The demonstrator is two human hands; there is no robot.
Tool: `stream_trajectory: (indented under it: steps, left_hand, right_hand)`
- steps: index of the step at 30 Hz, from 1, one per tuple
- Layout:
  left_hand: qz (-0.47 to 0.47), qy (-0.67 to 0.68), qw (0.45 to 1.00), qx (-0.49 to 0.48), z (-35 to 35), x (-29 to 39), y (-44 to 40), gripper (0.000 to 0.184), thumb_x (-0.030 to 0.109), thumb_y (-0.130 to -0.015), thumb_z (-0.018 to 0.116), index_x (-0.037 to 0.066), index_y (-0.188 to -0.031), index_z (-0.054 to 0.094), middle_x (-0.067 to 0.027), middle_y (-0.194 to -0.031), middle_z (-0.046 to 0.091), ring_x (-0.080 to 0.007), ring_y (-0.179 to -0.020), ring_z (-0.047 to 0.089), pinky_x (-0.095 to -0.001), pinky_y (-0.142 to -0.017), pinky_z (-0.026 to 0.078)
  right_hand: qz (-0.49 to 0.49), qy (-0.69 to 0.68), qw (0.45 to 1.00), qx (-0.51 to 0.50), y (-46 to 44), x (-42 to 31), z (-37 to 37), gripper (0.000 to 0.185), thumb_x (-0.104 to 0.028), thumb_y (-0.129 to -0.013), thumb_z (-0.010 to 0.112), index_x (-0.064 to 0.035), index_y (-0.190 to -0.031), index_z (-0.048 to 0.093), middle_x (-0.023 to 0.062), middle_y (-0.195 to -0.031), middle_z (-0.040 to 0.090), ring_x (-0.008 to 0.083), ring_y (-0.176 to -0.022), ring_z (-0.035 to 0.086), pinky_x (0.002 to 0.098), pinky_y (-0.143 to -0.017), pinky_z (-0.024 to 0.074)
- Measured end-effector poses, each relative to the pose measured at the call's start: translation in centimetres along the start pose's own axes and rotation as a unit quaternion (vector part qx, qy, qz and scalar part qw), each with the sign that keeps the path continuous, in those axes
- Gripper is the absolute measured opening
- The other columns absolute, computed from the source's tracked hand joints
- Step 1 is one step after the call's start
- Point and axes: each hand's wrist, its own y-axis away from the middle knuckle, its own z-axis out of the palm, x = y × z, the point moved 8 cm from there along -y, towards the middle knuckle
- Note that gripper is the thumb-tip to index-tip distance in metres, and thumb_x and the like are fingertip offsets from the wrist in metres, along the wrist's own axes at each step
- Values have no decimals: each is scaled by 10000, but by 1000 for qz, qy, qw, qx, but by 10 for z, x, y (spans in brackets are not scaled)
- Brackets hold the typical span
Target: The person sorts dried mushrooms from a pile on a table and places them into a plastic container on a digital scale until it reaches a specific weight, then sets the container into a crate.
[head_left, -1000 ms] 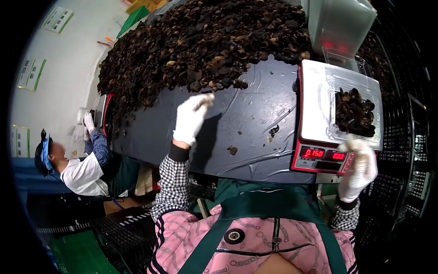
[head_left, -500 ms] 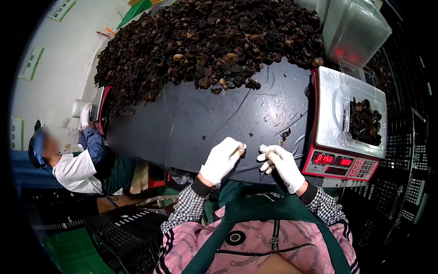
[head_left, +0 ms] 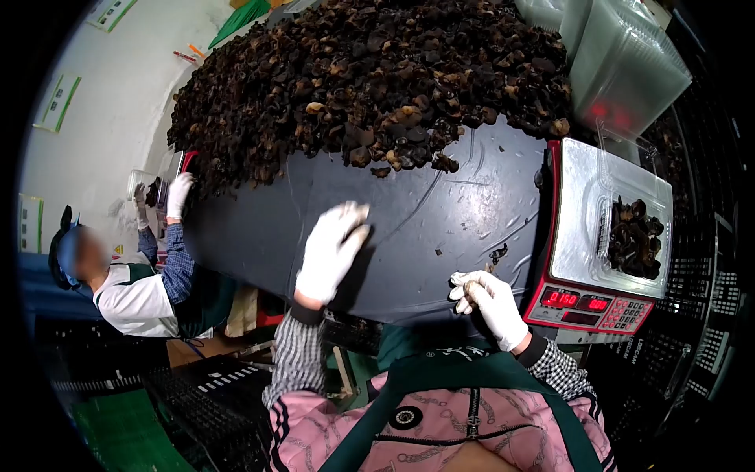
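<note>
My left hand [head_left: 334,248], in a white glove, is held over the dark tabletop [head_left: 401,271] in front of the heap of black wood ear mushrooms [head_left: 370,86]. Its thumb stands apart from the fingers and nothing shows in it. My right hand [head_left: 489,303], also gloved, is near the table's front edge, left of the scale [head_left: 574,224]. Its fingers are curled together; whatever they hold is too small or hidden to name. On the scale's metal plate, a clear plastic box [head_left: 603,240] with its lid raised contains wood ear mushrooms [head_left: 635,237]. The red display reads 0.150.
Stacked clear plastic boxes [head_left: 629,75] stand behind the scale. Small dark scraps [head_left: 498,253] lie on the table. A co-worker [head_left: 141,295] at the left has gloved hands by another scale. Black crates [head_left: 696,315] stand at the right.
My left hand has moved left and away from my right hand, its fingers loosening. My right hand stays nearly in place. The co-worker's hands have shifted, and the view has tilted slightly.
</note>
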Motion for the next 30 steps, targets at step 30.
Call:
stream_trajectory:
  steps: [30]
  left_hand:
    - [94,17,994,44,55,86,-65,218,107,-832,762,66,-1046,742,-196,-1200,676,-368,-1013,664,-418,-906,532]
  right_hand:
    - [-23,-34,999,14,4,4,-4,242,-105,-1055,509,31,-1209,638,69,-926,694,82,-737,623,215,-686,515]
